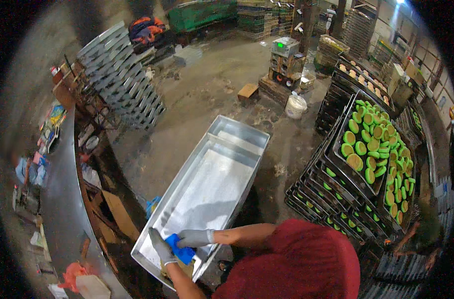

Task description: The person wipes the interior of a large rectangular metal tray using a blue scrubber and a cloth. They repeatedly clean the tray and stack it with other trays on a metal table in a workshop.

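Observation:
A long silver metal tray [214,172] lies lengthwise before me, with a strip across its far end. Over its near end, my gloved right hand [194,238] closes on a piece of blue material [181,249], perhaps a cloth; its exact kind is unclear. My left hand [162,247], also in a grey glove, is beside the blue piece near the tray's left rim, fingers stretched out and nothing visibly in them. Below the blue piece, something brownish [188,269] shows in the tray's near end, partly hidden by my hands.
At my right stand stacked black trays [331,164] topped with green-rimmed round pieces [374,134]. A metal-topped counter [67,199] curves along the left. Beyond are stacked metal trays [120,74], a small box [248,91], a white bucket [296,105] and a device [285,46] on a stand.

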### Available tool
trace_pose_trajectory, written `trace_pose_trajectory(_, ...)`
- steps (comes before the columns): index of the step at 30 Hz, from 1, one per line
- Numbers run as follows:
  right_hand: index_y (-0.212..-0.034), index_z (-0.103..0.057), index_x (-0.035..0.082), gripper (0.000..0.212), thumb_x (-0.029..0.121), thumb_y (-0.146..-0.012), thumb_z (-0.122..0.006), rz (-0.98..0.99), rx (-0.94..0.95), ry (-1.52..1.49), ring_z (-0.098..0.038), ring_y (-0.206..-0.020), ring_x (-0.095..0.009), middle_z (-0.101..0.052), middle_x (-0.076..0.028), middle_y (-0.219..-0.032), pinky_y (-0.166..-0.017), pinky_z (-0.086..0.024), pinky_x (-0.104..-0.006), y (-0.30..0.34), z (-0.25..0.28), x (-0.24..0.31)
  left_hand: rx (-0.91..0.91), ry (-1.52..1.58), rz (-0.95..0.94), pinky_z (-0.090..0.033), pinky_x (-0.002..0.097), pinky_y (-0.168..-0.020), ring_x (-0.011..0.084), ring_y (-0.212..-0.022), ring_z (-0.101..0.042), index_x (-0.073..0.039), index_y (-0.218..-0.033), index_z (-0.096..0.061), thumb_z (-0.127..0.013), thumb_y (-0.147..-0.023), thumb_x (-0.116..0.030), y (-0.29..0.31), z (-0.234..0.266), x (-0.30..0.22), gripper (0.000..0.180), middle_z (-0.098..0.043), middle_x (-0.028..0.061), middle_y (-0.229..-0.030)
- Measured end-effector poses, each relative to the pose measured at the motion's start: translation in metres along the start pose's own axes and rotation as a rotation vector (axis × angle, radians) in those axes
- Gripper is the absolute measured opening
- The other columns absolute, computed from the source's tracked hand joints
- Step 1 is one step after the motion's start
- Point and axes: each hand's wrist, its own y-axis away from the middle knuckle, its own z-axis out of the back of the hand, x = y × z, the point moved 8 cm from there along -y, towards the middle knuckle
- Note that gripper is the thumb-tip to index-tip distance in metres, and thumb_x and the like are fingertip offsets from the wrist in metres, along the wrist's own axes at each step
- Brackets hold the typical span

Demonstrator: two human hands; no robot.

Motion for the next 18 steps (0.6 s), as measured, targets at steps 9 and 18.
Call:
trace_pose_trajectory(9,-0.104,-0.073,0.004,0.027,0.022,-0.086,-0.063,-0.365,-1.047,0.982,-0.071,-0.089,-0.041,-0.073,-0.024,-0.093,-0.078,-0.057,-0.0500,0.151,0.403,-0.009,0.255,-1.344,0.223,-0.031,0.0516,-0.118,0.0397,-0.144,-0.038,-0.012,-0.161,-0.029,-0.070,-0.092,-0.049,0.095,0.065,0.135,0.089,-0.038,0.0237,-0.160)
trace_pose_trajectory(18,-0.095,-0.077,0.004,0.033,0.028,-0.076,-0.067,-0.426,-0.935,0.796,-0.073,-0.089,-0.042,-0.074,-0.025,-0.096,-0.081,-0.057,-0.0489,0.163,0.416,-0.065,0.159,-1.342,0.302,-0.028,0.0621,-0.119,0.0481,-0.150,-0.026,-0.007,-0.159,-0.034,-0.081,-0.071,-0.064,0.125,0.045,0.098,0.114,-0.031,0.0320,-0.159)
